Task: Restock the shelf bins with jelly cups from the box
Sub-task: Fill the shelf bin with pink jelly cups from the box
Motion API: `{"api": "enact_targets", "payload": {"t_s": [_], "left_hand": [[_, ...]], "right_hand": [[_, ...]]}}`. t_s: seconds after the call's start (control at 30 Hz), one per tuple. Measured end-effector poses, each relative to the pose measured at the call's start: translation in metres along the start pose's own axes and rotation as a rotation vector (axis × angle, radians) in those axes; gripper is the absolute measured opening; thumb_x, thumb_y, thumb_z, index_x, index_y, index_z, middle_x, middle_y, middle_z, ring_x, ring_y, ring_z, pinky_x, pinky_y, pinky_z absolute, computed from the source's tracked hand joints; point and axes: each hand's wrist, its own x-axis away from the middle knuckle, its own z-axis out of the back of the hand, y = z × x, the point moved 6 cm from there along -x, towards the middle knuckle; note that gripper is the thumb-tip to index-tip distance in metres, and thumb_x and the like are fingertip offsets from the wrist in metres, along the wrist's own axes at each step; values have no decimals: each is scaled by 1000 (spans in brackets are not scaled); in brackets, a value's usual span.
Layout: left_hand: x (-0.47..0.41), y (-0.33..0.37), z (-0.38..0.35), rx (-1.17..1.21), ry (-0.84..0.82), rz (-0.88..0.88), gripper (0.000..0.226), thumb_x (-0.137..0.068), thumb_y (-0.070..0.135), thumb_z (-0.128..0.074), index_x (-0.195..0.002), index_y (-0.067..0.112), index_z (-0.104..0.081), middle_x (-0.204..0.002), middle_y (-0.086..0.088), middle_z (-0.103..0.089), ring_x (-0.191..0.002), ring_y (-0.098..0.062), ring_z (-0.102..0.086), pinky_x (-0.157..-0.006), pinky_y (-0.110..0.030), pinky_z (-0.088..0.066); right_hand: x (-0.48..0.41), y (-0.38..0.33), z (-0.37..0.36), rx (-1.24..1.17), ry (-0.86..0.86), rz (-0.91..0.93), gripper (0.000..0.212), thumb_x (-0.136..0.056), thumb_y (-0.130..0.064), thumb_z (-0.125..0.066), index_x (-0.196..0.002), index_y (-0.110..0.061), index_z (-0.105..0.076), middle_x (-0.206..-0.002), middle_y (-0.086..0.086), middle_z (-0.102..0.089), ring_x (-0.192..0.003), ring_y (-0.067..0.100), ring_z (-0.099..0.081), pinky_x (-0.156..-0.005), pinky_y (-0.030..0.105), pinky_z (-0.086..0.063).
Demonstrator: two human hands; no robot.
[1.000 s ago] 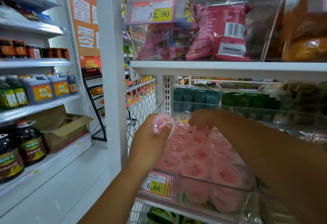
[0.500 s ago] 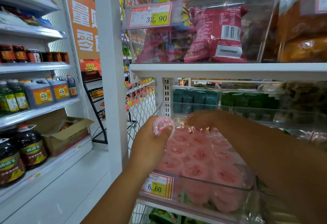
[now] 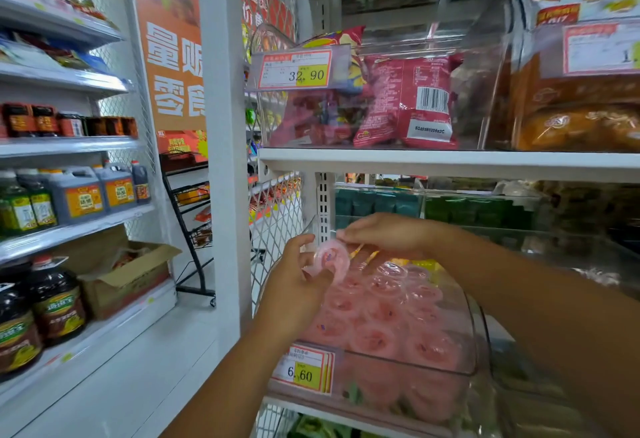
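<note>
- We face white shop shelving, and the clear bin (image 3: 475,330) on a lower shelf is our landmark.
- Just left of the bin rises a white post (image 3: 221,160). Farther left, side shelves carry dark bottles (image 3: 57,299) and an open cardboard box (image 3: 121,280).
- Above the bin runs a shelf board (image 3: 450,162) holding red snack bags (image 3: 408,102).
- Inside the bin, pink jelly cups (image 3: 381,316) lie in close rows, lids up.
- Our left hand (image 3: 294,294) hangs over the bin's left rear corner, thumb and fingers curled round one jelly cup (image 3: 332,259), which is held tilted above the rows.
- Our right hand (image 3: 384,233) reaches across the bin's back, fingertips pinching that same cup's top edge.
- On the bin's front wall sits a price tag (image 3: 304,370) reading 6.60.
</note>
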Motion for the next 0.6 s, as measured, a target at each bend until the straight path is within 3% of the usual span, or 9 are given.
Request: {"api": "enact_targets", "payload": {"t_s": [0.13,0.23,0.3,0.4,0.5,0.6], "left_hand": [[0,0,0,31,-21,-9,54,-90,26,-66,-136,35,-40,-115,11,-67,-78,-11,-65,-64,-28,-48],[0,1,-1,29,-33,-19,55,-87,32,-68,-135,38,-41,-113,11,-66,-74,-8,-62,-62,-27,-46],[1,2,-3,20,-45,-29,59,-85,34,-71,-135,39,-40,-109,13,-65,-77,-6,-60,-62,-25,-45],[0,1,-3,46,-40,-47,61,-87,30,-69,-139,34,-38,-106,16,-65,-74,-5,-58,-62,-25,-45],[-3,-1,-1,25,-30,-65,57,-92,27,-63,-141,35,-36,-102,20,-67,-63,-1,-56,-59,-24,-43],[-3,-2,-2,8,-24,-77,55,-93,27,-61,-142,36,-36,-99,20,-66,-67,-2,-57,-61,-24,-44]], "right_hand": [[17,-12,-11,-294,-110,106,25,-93,-23,-57,-114,-10,-65,-101,8,-72,-91,22,-68,-78,28,-58],[21,-11,-8,-253,-92,132,27,-89,-10,-62,-115,-5,-64,-105,12,-69,-94,25,-65,-79,29,-59],[23,-12,-3,-139,-23,143,24,-89,-2,-63,-112,-2,-65,-100,11,-70,-86,20,-68,-71,25,-58],[25,-20,22,160,154,145,16,-91,-6,-62,-102,-15,-68,-93,-1,-71,-77,9,-66,-65,18,-55],[19,-16,63,561,255,22,17,-93,-7,-58,-101,-19,-67,-97,5,-69,-74,13,-61,-56,18,-51],[4,6,78,896,146,-153,23,-92,-3,-56,-109,-11,-69,-108,9,-68,-84,17,-58,-74,29,-51]]}}
